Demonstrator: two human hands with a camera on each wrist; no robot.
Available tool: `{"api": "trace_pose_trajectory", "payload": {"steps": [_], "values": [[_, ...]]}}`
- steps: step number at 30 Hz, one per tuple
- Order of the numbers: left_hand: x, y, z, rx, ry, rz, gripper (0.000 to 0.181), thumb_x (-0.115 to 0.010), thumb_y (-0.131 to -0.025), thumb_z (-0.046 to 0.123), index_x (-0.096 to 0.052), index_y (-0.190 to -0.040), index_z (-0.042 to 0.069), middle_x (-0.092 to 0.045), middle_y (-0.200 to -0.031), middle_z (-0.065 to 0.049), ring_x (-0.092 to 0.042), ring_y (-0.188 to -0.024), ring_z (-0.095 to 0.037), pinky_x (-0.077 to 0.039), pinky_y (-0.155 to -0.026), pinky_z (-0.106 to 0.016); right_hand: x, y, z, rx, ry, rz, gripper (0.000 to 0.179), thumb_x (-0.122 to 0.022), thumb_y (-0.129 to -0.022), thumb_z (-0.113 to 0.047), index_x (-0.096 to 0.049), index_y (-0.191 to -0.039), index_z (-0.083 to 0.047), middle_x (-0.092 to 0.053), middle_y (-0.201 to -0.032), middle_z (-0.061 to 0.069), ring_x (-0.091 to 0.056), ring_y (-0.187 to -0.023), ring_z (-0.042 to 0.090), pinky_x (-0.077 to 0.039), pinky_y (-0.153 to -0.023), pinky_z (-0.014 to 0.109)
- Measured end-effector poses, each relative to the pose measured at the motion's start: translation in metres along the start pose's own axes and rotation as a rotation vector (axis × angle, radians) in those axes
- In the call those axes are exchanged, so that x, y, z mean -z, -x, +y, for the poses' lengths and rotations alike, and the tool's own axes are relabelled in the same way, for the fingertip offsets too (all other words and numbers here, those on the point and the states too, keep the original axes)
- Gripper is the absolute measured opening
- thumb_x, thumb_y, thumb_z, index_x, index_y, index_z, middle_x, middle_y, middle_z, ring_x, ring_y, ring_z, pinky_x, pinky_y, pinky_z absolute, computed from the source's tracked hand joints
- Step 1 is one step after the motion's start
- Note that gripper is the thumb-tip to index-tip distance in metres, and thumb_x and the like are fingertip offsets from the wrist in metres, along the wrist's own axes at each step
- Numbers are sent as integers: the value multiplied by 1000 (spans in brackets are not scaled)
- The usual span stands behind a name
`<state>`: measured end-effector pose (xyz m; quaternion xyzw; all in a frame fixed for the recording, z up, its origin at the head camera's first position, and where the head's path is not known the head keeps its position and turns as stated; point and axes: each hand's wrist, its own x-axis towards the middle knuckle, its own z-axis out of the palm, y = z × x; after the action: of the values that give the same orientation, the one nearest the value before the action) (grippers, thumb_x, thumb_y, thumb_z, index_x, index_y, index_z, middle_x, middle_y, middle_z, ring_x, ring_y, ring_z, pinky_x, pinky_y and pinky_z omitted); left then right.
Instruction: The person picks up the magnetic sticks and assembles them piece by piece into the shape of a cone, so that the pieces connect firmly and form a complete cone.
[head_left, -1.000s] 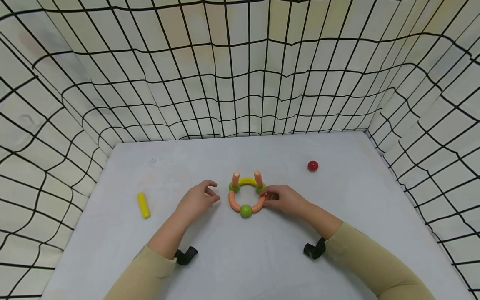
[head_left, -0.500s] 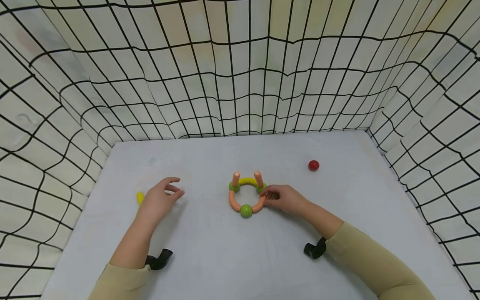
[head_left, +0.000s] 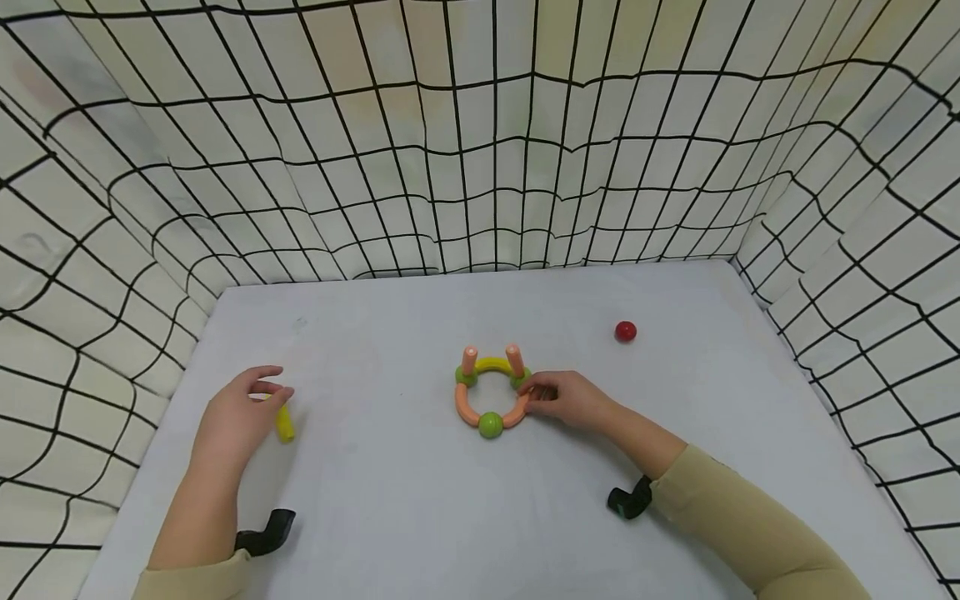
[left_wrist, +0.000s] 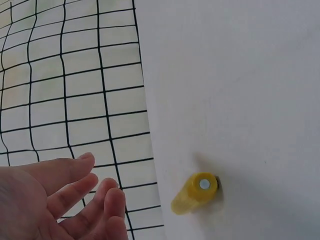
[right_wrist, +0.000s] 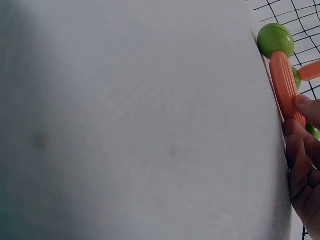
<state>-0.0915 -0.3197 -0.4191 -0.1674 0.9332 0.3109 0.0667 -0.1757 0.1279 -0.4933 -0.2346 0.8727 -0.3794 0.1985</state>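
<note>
My left hand [head_left: 234,421] hovers over a yellow rod [head_left: 285,427] at the left of the table, fingers loosely bent and apart from it. In the left wrist view the rod [left_wrist: 195,192] shows a round metallic spot on its end, with a gap between it and the hand [left_wrist: 70,200]. At the middle lies a ring of curved rods and green balls [head_left: 491,425], with two orange rods standing up from its far side. My right hand [head_left: 566,398] pinches the ring's right-hand curved orange rod [right_wrist: 284,82] between thumb and fingers.
A red ball [head_left: 626,332] lies on the white table [head_left: 420,517] at the back right. Black netting [head_left: 480,150] over pale walls encloses the table's back and sides. A black bent piece [head_left: 630,497] sits at the right wrist, another [head_left: 267,533] at the left.
My left hand has moved left, from beside the ring to over the yellow rod. The right hand stays on the ring, which has not visibly changed.
</note>
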Motion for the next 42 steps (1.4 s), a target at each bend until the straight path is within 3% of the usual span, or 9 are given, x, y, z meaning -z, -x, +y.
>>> {"api": "trace_pose_trajectory", "payload": {"steps": [5, 9, 14, 24, 31, 42], "values": [[3, -3, -14, 62, -60, -11, 58, -55, -101, 36, -41, -146, 1, -52, -132, -25, -54, -103, -40, -45, -71, -41, 0, 1, 1, 4, 8, 6, 22, -74, -91, -22, -71, -113, -21, -63, -87, -9, -55, -81, 14, -47, -72, 27], [4, -8, -20, 125, -101, -86, 65, -55, -100, 38, -35, -147, -2, -47, -133, -30, -53, -105, -44, -47, -75, -48, 0, 1, 2, 2, 16, 8, 22, -74, -91, -21, -71, -112, -22, -62, -86, -9, -55, -80, 14, -46, -71, 27], [3, -15, -23, 152, -134, -170, 76, -57, -98, 42, -27, -147, -7, -43, -134, -34, -50, -110, -47, -46, -82, -55, 0, 0, 3, -5, -1, 5, 22, -74, -91, -21, -71, -112, -22, -62, -86, -8, -55, -81, 15, -46, -71, 27], [-5, -24, -21, 139, -174, -197, 77, -58, -98, 38, -23, -146, -11, -42, -133, -39, -48, -111, -50, -44, -86, -58, -1, -1, 5, -9, -3, -1, 21, -73, -91, -20, -71, -112, -22, -62, -86, -8, -54, -80, 15, -46, -70, 27], [-9, -27, -18, 155, -184, -183, 71, -60, -98, 30, -26, -144, -11, -40, -132, -41, -48, -105, -48, -46, -82, -54, -1, -1, 5, -19, 0, -1, 21, -73, -91, -20, -71, -112, -22, -62, -86, -8, -54, -80, 14, -45, -70, 27], [-9, -27, -19, 105, -175, -184, 64, -60, -97, 24, -31, -144, -9, -48, -127, -37, -53, -103, -45, -47, -80, -52, 0, -1, 3, -14, 2, 4, 21, -73, -91, -18, -71, -112, -20, -63, -85, -8, -55, -79, 14, -46, -70, 27]]}}
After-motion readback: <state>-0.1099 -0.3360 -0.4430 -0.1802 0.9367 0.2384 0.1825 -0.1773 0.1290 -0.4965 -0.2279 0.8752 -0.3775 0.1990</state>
